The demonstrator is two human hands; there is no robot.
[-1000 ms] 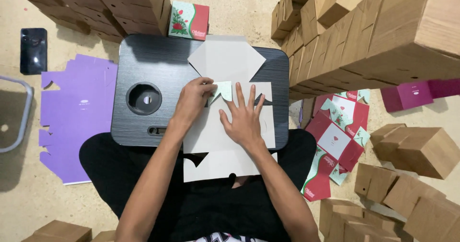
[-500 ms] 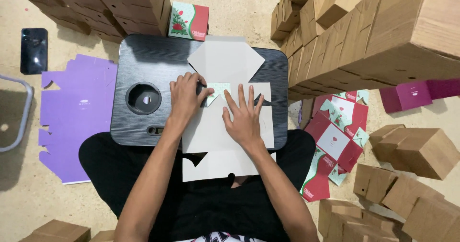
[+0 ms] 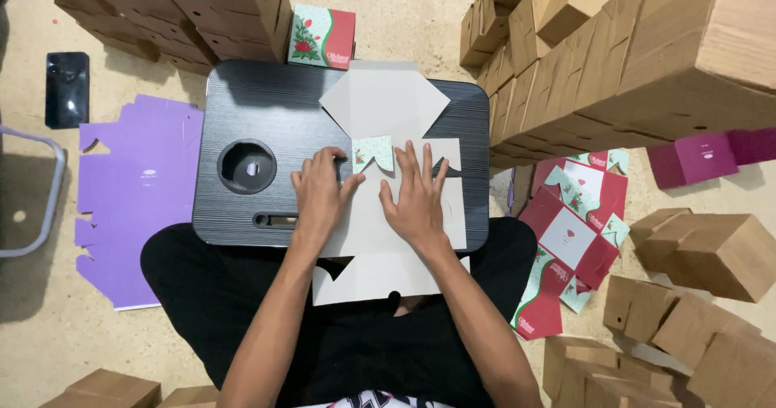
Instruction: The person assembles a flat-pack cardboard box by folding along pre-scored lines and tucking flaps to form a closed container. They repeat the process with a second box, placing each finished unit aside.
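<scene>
A flat grey cardboard box blank [image 3: 388, 105] lies unfolded, plain side up, on a black lap tray [image 3: 250, 109] over my knees. One small flap [image 3: 373, 153] is folded up and shows its pale green printed side. My left hand [image 3: 319, 198] presses flat on the blank just left of that flap. My right hand [image 3: 416, 194] lies flat with spread fingers just right of it. Neither hand grips anything.
Stacks of folded brown boxes [image 3: 647, 60] rise at right and at the far left [image 3: 162, 4]. A finished red and green box [image 3: 322, 38] stands behind the tray. Flat purple blanks [image 3: 133, 194] lie left, red blanks [image 3: 574, 230] right, a dark phone [image 3: 66, 88] far left.
My left hand has slid down and left from the folded flap onto the flat panel. The right hand has barely shifted.
</scene>
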